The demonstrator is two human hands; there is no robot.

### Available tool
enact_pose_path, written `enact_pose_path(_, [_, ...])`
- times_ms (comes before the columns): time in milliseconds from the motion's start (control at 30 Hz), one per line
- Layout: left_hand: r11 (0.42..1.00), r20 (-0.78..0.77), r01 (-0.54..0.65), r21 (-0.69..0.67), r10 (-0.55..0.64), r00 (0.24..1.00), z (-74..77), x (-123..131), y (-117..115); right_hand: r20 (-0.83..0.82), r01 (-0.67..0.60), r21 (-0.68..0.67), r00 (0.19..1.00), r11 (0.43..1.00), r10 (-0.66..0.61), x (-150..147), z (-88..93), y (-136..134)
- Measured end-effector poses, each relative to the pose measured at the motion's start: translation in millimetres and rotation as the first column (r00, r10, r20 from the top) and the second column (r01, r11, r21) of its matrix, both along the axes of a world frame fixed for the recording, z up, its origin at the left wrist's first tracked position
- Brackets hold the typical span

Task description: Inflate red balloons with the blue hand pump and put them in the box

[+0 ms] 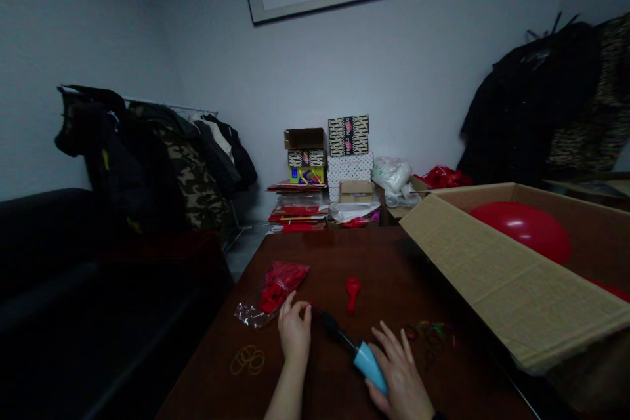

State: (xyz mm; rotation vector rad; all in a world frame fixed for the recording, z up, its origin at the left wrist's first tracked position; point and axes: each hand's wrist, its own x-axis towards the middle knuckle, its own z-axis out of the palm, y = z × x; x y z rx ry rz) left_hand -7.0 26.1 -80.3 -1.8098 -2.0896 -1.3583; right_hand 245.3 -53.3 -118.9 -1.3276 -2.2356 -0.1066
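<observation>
A blue-and-black hand balloon pump (368,363) lies slantwise over the brown table, its dark nozzle pointing up-left. My right hand (399,371) is around the blue end, thumb on the near side and the other fingers stretched along the far side. At the nozzle tip, my left hand (296,330) pinches a small red piece that looks like a balloon's neck; most of it is hidden. Beyond my left hand lies a clear bag of red balloons (279,289). One loose, limp red balloon (352,293) rests past the pump.
Rubber bands (247,359) lie left of my left arm, and small coloured bands (433,335) lie right of my right hand. An open cardboard box (512,282) holding an inflated red balloon (524,230) stands at the right. Stacked boxes (348,170) stand beyond the table.
</observation>
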Motion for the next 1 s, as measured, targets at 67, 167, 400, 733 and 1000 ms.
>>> enact_pose_path(67, [1.0,-0.021,0.016,-0.006,-0.016,1.0,2.2,2,-1,-0.009,-0.002,0.001,1.0,1.0,0.002,0,0.8,0])
enact_pose_path(167, [0.999,-0.05,0.042,0.003,-0.042,0.998,4.5,5,-4,-0.017,-0.005,0.001,1.0,1.0,0.005,-1,1.8,-1])
enact_pose_path(400, [0.997,-0.058,0.057,0.044,-0.054,0.997,8.6,2,-6,-0.006,-0.039,-0.022,0.999,0.999,0.039,2,4.4,0])
enact_pose_path(733, [0.997,-0.029,0.042,0.06,-0.04,0.999,7.7,1,-8,-0.037,-0.028,-0.051,0.999,0.998,0.026,1,4.5,0])
enact_pose_path(1000, [0.992,0.004,0.069,0.103,-0.07,0.998,12.5,9,-10,-0.053,-0.014,-0.054,0.999,0.998,0.011,-4,11.4,1])
